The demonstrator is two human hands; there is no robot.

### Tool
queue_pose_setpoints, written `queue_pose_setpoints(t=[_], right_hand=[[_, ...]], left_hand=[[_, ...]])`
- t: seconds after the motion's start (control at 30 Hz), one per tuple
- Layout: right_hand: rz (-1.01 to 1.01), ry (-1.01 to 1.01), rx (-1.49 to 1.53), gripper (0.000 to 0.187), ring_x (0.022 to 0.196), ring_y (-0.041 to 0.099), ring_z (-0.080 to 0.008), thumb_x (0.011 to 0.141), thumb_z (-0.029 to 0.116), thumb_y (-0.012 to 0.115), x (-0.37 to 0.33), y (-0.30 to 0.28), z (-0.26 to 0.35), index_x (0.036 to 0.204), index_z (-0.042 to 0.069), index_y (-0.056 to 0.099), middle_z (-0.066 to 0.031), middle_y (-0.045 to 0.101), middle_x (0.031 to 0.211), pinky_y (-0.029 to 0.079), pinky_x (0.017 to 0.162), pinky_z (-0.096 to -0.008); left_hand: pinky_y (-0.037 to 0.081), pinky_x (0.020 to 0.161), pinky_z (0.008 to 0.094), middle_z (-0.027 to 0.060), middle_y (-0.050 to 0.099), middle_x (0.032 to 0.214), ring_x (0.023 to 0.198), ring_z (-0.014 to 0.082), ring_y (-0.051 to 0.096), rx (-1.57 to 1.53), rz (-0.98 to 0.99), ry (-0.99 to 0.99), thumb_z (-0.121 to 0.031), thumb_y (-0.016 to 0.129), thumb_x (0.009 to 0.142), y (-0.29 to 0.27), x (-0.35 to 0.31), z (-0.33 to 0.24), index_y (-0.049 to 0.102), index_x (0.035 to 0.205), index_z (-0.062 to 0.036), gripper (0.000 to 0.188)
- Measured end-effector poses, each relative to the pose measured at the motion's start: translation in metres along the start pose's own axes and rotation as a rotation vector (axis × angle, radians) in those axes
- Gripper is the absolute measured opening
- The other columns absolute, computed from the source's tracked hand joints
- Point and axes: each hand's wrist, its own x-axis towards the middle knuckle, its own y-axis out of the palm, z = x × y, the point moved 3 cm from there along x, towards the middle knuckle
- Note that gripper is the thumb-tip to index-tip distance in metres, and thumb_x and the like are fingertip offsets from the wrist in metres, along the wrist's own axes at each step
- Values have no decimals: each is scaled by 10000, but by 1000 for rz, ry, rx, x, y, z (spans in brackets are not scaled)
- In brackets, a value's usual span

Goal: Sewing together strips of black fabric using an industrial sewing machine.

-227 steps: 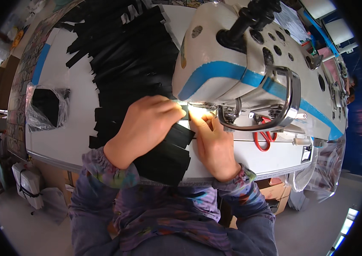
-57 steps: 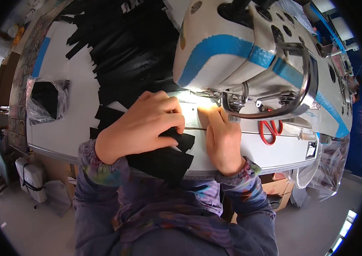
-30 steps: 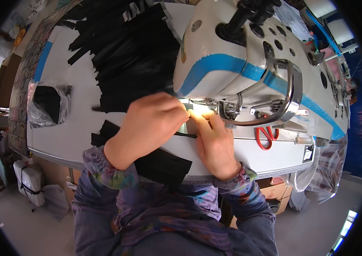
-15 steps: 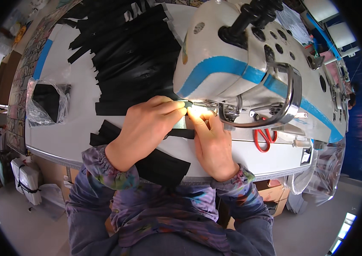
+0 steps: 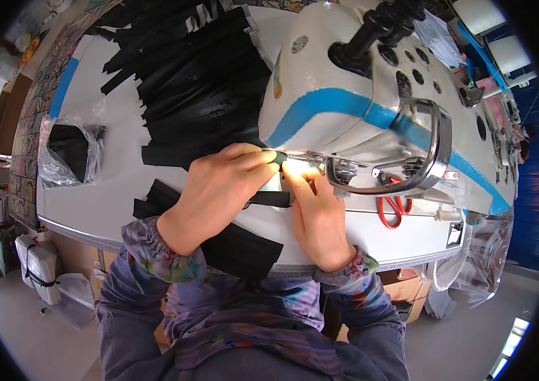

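Both my hands meet under the lamp at the needle area of a white and blue sewing machine. My left hand pinches a small piece of black fabric between thumb and fingers. Close beside it, my right hand has its thumb and forefinger pressed together at the same piece's edge, its fingertips washed out by the light. Below the hands a narrow black strip runs across the table. Under my left wrist lies a wider black fabric piece. The needle itself is hidden.
A large pile of black fabric strips covers the table beyond my left hand. Red-handled scissors lie right of my right hand. A clear plastic bag with black pieces sits at the left. The white table ends just before my body.
The hands stay almost in place, with the black piece still pinched at the machine. The machine appears shifted very slightly in the picture.
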Motion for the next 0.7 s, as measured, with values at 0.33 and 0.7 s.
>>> queue_pose_setpoints(t=[0.33, 0.7], right_hand=[[-7, -9, -10, 546, 894, 706, -359, 889, -120, 626, 0, 0, 0, 1408, 31, 710, -153, 662, 1111, 571, 722, -442], [-75, 40, 27, 535, 851, 701, -373, 878, -137, 609, -7, 0, -3, 1368, 43, 726, -161, 665, 1106, 553, 691, -446]], left_hand=[[629, 747, 342, 15, 763, 1070, 1081, 223, 750, 30, -23, -3, -93, 725, 838, 1, 7, 3, 764, 1070, -90, 235], [638, 748, 356, 23, 750, 1051, 1082, 241, 753, 89, -50, 25, -69, 715, 826, 4, 16, 14, 746, 1095, -77, 271]])
